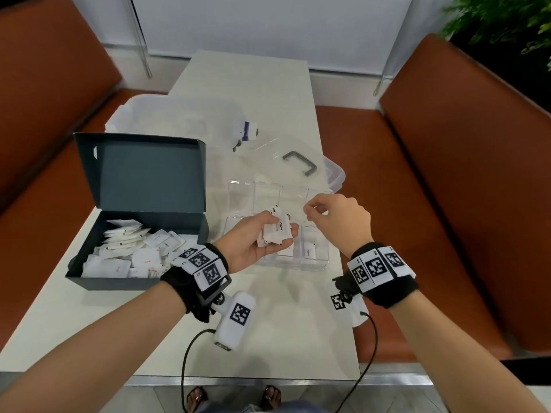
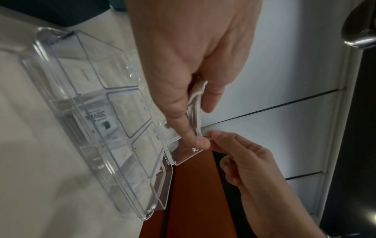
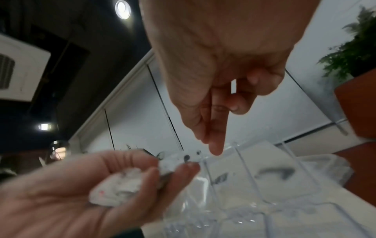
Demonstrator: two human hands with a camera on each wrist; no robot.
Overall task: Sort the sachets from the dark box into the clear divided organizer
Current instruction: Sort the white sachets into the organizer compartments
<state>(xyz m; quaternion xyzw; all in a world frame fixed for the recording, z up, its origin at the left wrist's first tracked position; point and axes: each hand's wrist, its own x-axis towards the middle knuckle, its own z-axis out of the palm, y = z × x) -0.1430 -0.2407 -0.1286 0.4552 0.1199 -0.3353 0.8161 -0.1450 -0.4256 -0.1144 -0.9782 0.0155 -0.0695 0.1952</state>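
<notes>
Cupping a small bundle of white paper sachets, my left hand lay palm up with its fingers curled round them, hovering above the near-left part of the clear plastic divided organizer. My right hand hung just beside it, over the organizer's middle; thumb and forefinger were drawn together and the other fingers curled, but I could not tell whether anything was pinched between them, for the right wrist view was blurred there. In the left wrist view the right fingertips nearly touched the left thumb. A few white sachets already lay in the organizer's near compartments, and its small clear lids stood raised along the far side. To the left of the organizer, near it on the pale table, sat the dark open cardboard box, its lid tipped up and many more white sachets heaped inside. Behind the organizer stood a larger translucent plastic tub with a grey handle.
</notes>
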